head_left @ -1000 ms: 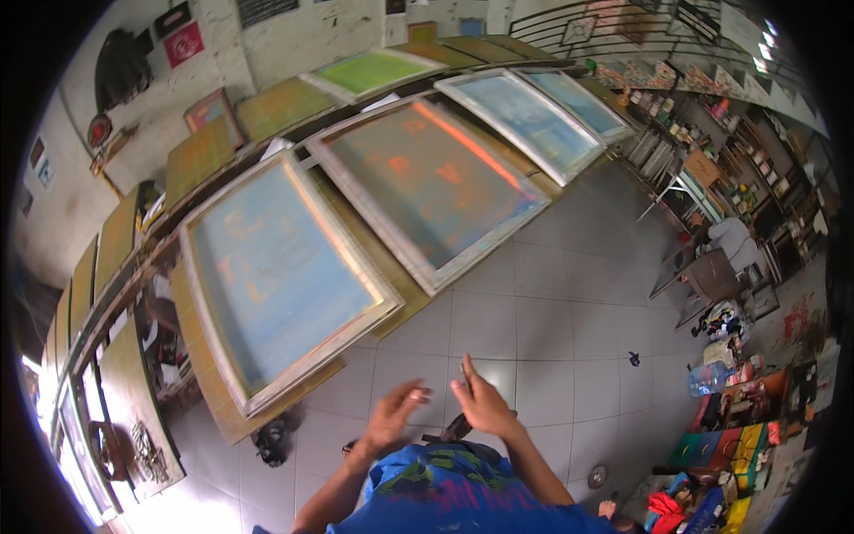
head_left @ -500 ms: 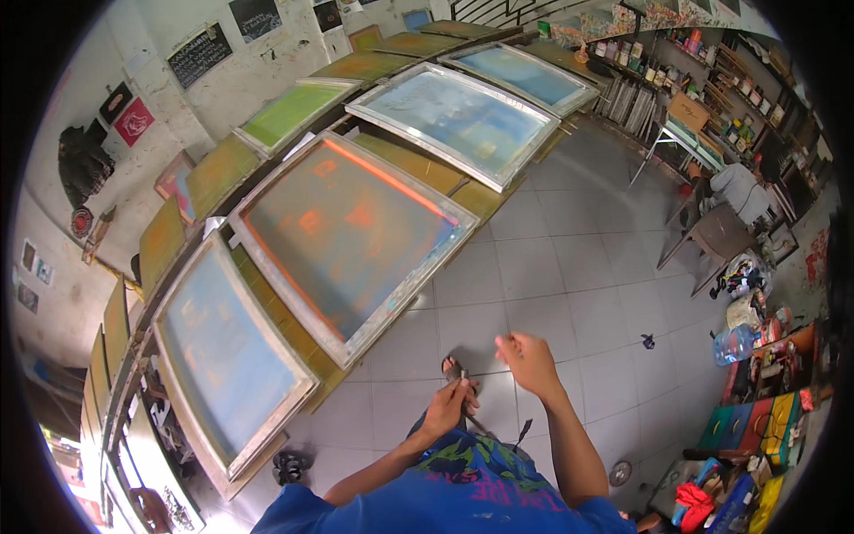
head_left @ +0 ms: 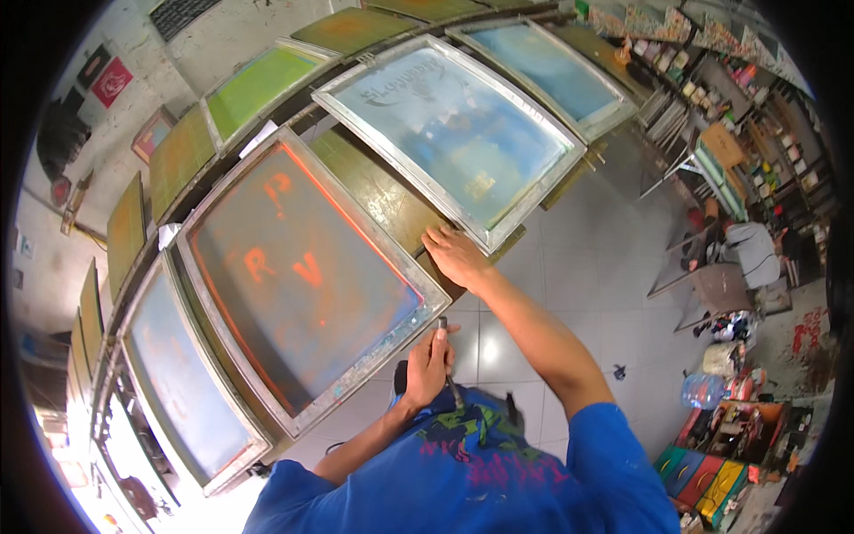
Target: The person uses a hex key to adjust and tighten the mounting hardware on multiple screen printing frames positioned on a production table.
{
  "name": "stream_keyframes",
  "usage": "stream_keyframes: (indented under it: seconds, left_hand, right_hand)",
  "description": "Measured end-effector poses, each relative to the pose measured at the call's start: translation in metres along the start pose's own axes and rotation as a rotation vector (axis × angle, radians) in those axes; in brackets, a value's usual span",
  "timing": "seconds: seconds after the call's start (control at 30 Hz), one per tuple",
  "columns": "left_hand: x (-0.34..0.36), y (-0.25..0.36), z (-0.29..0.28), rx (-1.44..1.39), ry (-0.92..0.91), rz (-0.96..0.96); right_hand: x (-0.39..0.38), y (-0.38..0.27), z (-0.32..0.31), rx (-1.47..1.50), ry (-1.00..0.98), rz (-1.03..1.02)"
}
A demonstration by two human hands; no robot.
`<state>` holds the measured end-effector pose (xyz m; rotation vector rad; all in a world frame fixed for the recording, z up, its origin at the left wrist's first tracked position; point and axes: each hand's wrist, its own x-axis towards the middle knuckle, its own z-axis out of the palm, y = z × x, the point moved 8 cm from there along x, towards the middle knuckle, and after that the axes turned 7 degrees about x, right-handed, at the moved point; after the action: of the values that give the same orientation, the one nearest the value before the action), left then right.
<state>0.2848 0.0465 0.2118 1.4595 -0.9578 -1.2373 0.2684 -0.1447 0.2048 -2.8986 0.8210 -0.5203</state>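
My left hand (head_left: 430, 365) is closed round a thin rod-like tool (head_left: 442, 324) with a grey end, held upright in front of my blue shirt; its exact kind is unclear. My right hand (head_left: 458, 256) reaches forward to a brown board (head_left: 382, 191), its fingers stretched over the board's near end. A small dark piece (head_left: 429, 263) lies beside and partly beneath these fingers. Left of this hand is a screen printing frame (head_left: 302, 276) with an orange-edged mesh and orange letter shapes. To its right lies another screen printing frame (head_left: 454, 125) with blue-grey mesh.
More screens run along the bench: a pale blue one (head_left: 191, 374) at left, a green one (head_left: 262, 89) behind and a blue one (head_left: 547, 67) farther right. A chair (head_left: 716, 287), shelves of bottles (head_left: 676, 67) and coloured drawers (head_left: 703, 481) stand at right on the tiled floor.
I have come closer to the bench. My right hand has moved from in front of my body forward onto the board; my left hand still holds the rod-like tool.
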Motion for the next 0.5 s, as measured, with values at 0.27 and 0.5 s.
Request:
stream_keyframes:
  seconds: [0.27, 0.5]
  left_hand:
    - [0.068, 0.038, -0.022, 0.079, 0.333, 0.063]
    - [0.101, 0.045, -0.025, -0.284, 0.803, -0.026]
  right_hand:
    - [0.009, 0.034, 0.052, 0.164, -0.33, 0.46]
    - [-0.047, 0.072, 0.001, 0.803, -0.379, 0.332]
